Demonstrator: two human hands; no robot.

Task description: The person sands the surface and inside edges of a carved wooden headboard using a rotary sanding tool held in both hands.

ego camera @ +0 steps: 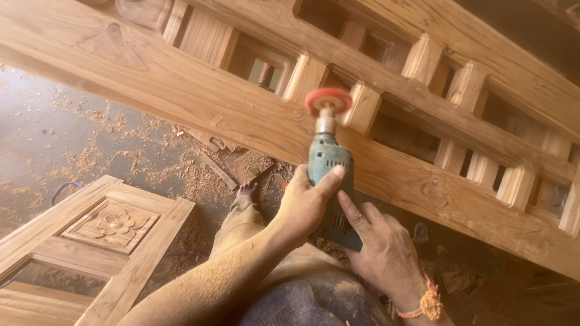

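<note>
Both my hands hold a teal hand-held power sander point(328, 162) with a round red sanding disc point(328, 99) at its tip. My left hand point(305, 205) wraps the tool's body from the left, thumb lying along the casing. My right hand point(383, 253), with an orange thread band at the wrist, grips the tool's lower end. The disc sits against the long rail of a large carved wooden frame point(181, 90) that runs diagonally across the view, beside a row of short wooden blocks point(362, 105).
A carved wooden door panel point(112, 224) with a flower relief lies at lower left. Wood shavings and scraps point(199, 172) cover the dark floor. My dusty leg and bare foot point(244, 193) reach under the frame. A blue cord point(63, 190) lies on the floor at left.
</note>
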